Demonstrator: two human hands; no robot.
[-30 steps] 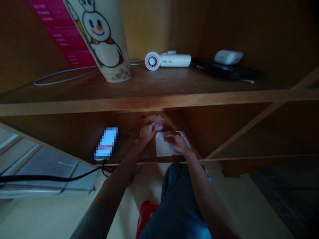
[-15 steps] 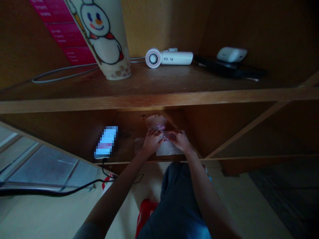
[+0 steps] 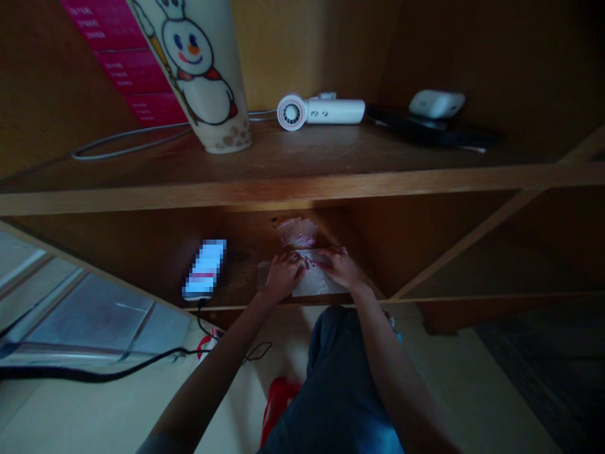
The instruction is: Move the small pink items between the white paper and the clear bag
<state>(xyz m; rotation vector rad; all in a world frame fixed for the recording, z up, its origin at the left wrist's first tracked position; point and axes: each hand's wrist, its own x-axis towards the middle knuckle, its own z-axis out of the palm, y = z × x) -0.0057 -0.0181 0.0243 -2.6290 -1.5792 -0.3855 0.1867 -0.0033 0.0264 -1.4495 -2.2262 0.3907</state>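
Both hands rest low in the lower shelf compartment, over a white sheet (image 3: pixel 314 285) that looks like paper or thin plastic. My left hand (image 3: pixel 285 275) is closed, its fingertips pinched near small pinkish beads at the sheet's upper edge. From the other side my right hand (image 3: pixel 341 268) reaches in, fingers bent and pressed together by the same beads. What exactly the fingertips hold is too small to make out. Just behind them lies a clear plastic bag (image 3: pixel 299 232) with pink-purple beads in it. Another clear piece shows dimly left of my left hand.
A lit phone (image 3: pixel 205 270) on a black cable lies to the left. On the upper shelf stand a snowman-printed drink cup (image 3: pixel 208 82), a white handheld fan (image 3: pixel 321 111) and a white case (image 3: pixel 435 103) on a black item. The shelf edge (image 3: pixel 302 189) runs above my hands.
My left hand has shifted slightly left and down, and more of the bead bag shows behind the hands. The whole view has moved a little.
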